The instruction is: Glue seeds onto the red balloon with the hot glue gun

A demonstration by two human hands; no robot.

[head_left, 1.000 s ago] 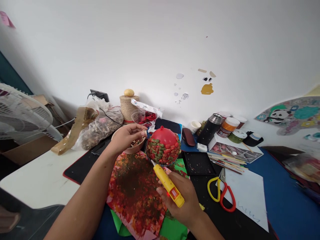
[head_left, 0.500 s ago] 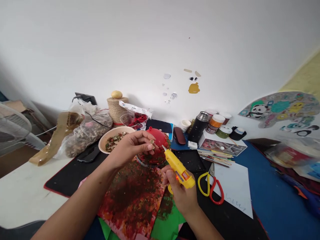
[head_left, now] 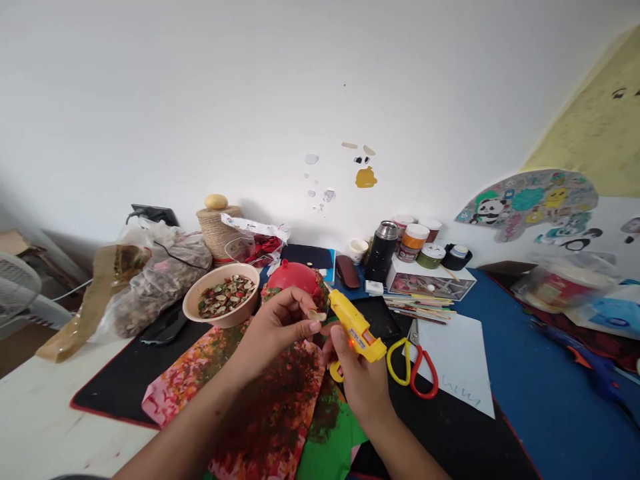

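Note:
Between the thumb and fingers of my left hand (head_left: pixel 283 327) is a small pale shell piece (head_left: pixel 315 315), perhaps a pistachio shell. My right hand (head_left: pixel 363 383) is wrapped round a yellow hot glue gun (head_left: pixel 356 327); its nozzle points up and left, close to the shell piece but apart from it. Behind my left hand sits a red balloon (head_left: pixel 295 277) with bits covering its lower part, partly hidden by the hand. A bowl (head_left: pixel 193 313) of mixed shell pieces stands to the left. Paint-stained paper (head_left: pixel 270 413) lies under my hands.
Scissors (head_left: pixel 417 373) with yellow and red handles lie right of the glue gun, beside white paper (head_left: pixel 455 360). A black flask (head_left: pixel 383 252) and paint jars (head_left: pixel 415 240) stand at the back. Left are a plastic bag (head_left: pixel 150 280), a twine spool (head_left: pixel 219 235) and a fan (head_left: pixel 17 287).
The view has turned to the right. My left hand with the shell piece has come down and away from the balloon, uncovering more of the bowl. The right hand keeps hold of the glue gun.

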